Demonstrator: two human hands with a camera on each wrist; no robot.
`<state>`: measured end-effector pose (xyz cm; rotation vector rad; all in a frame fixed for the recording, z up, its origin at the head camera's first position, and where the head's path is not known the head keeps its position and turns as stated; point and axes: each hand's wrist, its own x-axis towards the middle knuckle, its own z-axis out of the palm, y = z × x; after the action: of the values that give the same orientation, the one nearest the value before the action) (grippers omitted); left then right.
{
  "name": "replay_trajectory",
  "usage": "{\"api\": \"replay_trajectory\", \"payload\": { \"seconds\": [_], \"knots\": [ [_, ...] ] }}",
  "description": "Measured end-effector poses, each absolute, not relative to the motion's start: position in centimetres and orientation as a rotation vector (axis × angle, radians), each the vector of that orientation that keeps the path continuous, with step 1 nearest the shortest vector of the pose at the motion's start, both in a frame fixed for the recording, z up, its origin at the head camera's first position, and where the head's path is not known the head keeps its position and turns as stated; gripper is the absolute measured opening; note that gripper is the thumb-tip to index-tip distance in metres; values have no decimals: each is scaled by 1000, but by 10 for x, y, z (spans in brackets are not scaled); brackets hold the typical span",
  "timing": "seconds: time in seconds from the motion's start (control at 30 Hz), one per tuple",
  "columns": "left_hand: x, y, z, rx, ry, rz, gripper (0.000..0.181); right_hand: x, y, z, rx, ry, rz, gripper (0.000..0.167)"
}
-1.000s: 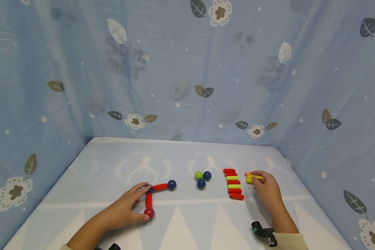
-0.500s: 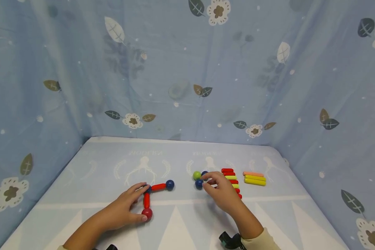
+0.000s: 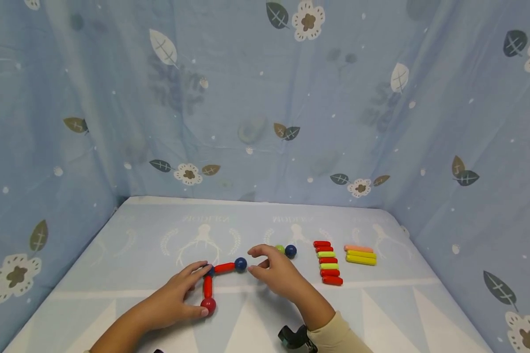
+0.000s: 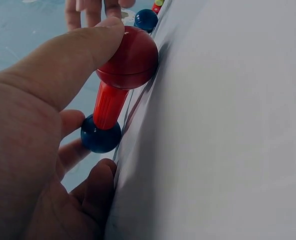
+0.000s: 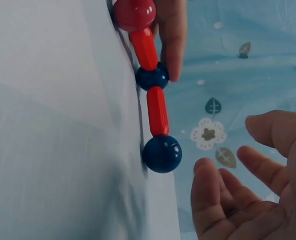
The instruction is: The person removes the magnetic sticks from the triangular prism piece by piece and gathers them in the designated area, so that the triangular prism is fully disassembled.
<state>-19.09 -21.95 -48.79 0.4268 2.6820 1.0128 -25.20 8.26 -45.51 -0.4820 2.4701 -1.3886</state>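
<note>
My left hand (image 3: 172, 299) holds an L-shaped magnetic ball-and-rod piece on the table. Its thumb presses the red ball (image 4: 130, 57), and its fingers touch the blue corner ball (image 5: 153, 76). One red rod (image 3: 208, 286) joins those two balls; a second red rod (image 3: 224, 267) runs from the corner to a blue end ball (image 5: 162, 154). My right hand (image 3: 278, 274) hovers just right of that end ball, thumb and fingers apart, with nothing seen between them. Behind it, a green ball (image 3: 280, 248) is partly hidden, beside a loose blue ball (image 3: 290, 251).
A column of short red and yellow-green rods (image 3: 329, 261) lies right of the loose balls. Farther right are longer yellow rods (image 3: 361, 258) and an orange rod (image 3: 358, 248). A patterned blue curtain (image 3: 256, 98) encloses the table (image 3: 247, 323) at the back and sides.
My right hand has let go of the yellow rods and moved left, past the loose balls, to the blue end ball. One loose blue ball is now out of sight. The left hand stays put.
</note>
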Motion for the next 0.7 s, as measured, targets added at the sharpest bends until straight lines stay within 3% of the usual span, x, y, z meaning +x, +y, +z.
{"api": "replay_trajectory", "payload": {
  "seconds": [0.37,0.53,0.7],
  "knots": [
    [-188,-220,-483,429,2680,995,98,-262,64,-470,-520,2455,-1187,53],
    [-190,-218,-483,446,2679,1008,98,-264,64,-476,-551,2449,-1163,50],
    [-189,-218,-482,447,2688,1014,99,-263,63,-478,-542,2430,-1177,37]
  ]
}}
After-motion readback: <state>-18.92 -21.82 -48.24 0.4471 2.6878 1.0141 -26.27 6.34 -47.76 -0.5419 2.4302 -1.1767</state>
